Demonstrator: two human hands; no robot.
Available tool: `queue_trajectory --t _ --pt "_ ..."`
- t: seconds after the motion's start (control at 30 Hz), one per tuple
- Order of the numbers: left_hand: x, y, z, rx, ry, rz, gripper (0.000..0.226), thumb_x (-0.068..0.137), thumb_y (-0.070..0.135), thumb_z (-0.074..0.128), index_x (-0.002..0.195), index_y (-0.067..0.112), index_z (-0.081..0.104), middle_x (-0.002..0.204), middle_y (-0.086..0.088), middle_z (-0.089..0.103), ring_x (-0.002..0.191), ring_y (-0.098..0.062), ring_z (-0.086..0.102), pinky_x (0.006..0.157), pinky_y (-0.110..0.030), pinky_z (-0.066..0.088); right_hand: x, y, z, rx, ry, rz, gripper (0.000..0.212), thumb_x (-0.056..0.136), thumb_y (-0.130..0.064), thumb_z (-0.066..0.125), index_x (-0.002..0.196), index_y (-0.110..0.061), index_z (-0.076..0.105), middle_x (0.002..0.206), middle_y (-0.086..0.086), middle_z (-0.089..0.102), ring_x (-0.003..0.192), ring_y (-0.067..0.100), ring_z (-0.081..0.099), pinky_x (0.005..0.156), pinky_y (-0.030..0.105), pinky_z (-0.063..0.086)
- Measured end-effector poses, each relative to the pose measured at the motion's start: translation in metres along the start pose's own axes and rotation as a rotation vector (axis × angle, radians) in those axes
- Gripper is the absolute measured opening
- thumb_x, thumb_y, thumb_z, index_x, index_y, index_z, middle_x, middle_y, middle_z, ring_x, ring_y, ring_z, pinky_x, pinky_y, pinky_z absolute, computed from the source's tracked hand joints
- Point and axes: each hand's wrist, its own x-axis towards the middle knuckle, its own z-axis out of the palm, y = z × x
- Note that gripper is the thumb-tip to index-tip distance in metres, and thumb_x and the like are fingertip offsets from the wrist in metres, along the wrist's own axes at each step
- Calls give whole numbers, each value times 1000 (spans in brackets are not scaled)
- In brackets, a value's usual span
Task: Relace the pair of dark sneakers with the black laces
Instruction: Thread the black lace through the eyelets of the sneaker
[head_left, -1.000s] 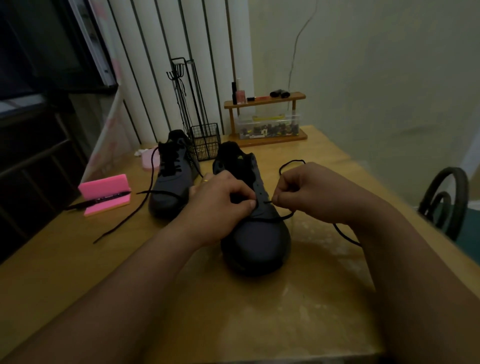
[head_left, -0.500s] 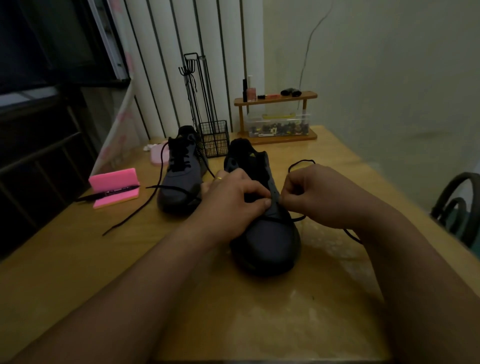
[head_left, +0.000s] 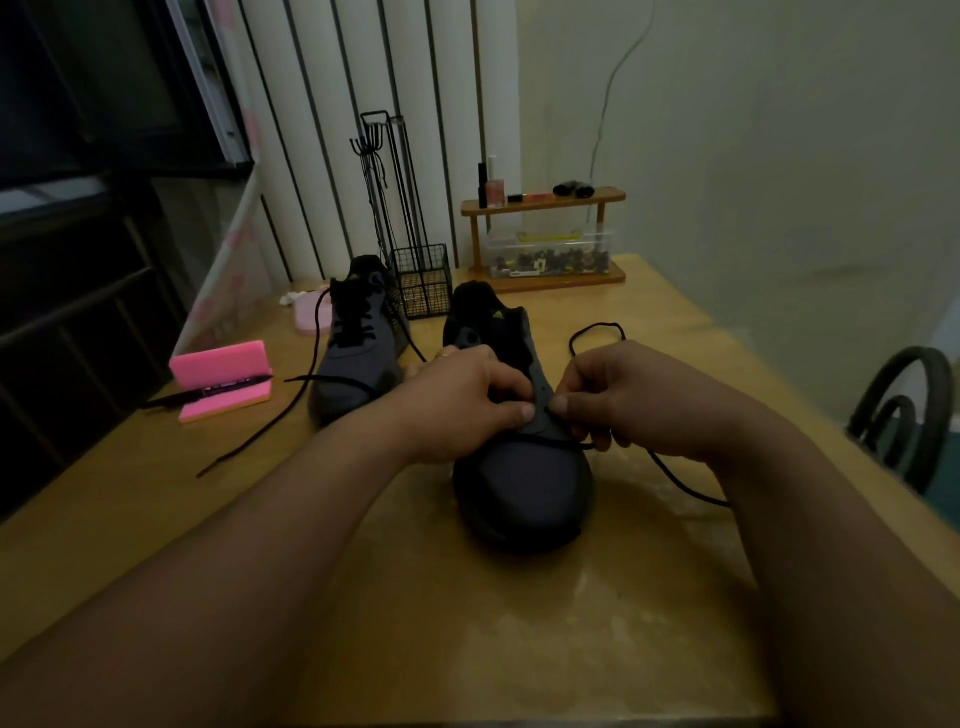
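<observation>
The fingers (head_left: 561, 402) of the right hand (head_left: 634, 400) are curled, and they pinch the black lace (head_left: 680, 480) just at the right eyelet row of the near sneaker (head_left: 524, 478). The left hand (head_left: 467, 405) is also curled. It grips the upper of this sneaker from its left side, with the thumb pressed on the flap beside the low eyelets, almost touching the right thumb.

The near sneaker stands on the table (head_left: 467, 649) with its long axis toward the person: the toe is nearest, the heel is away. One strand of the lace crosses just behind the toe cap. The free part runs out to the right of the sneaker, under the right wrist, and a loop lies to the right of its heel.

I judge that the next eyelet lies heelward from the pinch, so the right hand is the nearer one to feed the tip there. The eyelet itself is hidden by the thumbs.

The second sneaker (head_left: 353, 374) stands to the left of the near one, with lacing already in it.
</observation>
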Motion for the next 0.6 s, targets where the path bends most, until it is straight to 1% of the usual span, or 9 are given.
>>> queue_trajectory --t 0.07,0.13,0.2,0.27,0.3,0.37,0.47,0.53,0.6 --pt "2 -1 1 -37 -28 10 11 101 49 61 91 54 60 110 9 52 115 -23 48 107 -56 39 1 -1 1 14 6 12 15 102 -28 66 92 -16 69 78 2 73 66 11 66 64 35 54" --pt "3 -2 3 -80 -22 28 15 101 46 62 87 52 60 106 10 52 106 -19 51 100 -55 45 0 -3 2 57 -12 35 18 100 -36 67 98 -18 66 88 2 72 78 17 69 71 39 58" --pt "3 -2 3 -108 -21 58 13 103 40 61 91 46 61 105 10 52 98 -13 52 93 -45 50 -1 -6 6 91 -41 62 35 93 -53 70 102 -20 61 97 4 67 84 20 66 76 42 59" --pt "3 -1 -1 -129 -51 94 10 105 33 59 95 37 61 104 8 52 94 -11 52 80 -31 48 1 -7 12 60 -43 78 51 86 -67 70 103 -21 57 97 5 64 81 19 60 73 43 55" --pt "3 0 -3 -126 -67 105 10 106 31 58 96 33 61 103 8 53 92 -10 52 75 -27 44 2 -8 15 39 -40 81 53 85 -69 70 103 -21 55 94 4 63 79 17 57 70 42 50" --pt "2 1 -10 -104 -67 112 12 107 30 56 96 29 61 99 8 56 87 -8 54 70 -26 41 3 -9 19 38 -42 99 51 86 -64 72 104 -19 54 92 2 61 78 16 54 68 36 43" --pt "3 -6 -23 -137 42 95 13 108 28 54 97 28 61 99 5 61 90 -11 60 76 -30 48 4 -11 20 85 -58 118 43 88 -52 77 103 -20 53 92 -1 62 80 13 56 68 31 43" --pt "6 -18 -34 -389 188 -18 13 109 25 50 106 23 63 106 0 65 92 -14 69 80 -31 56 4 -12 20 100 -62 117 42 88 -50 78 104 -20 53 94 -1 63 83 14 58 69 32 45" --pt "12 -30 -42 -834 400 -214 17 111 22 45 112 15 61 112 -7 68 91 -16 77 76 -31 61 4 -11 20 83 -62 113 45 87 -51 78 105 -18 54 96 0 64 87 16 60 74 35 47"
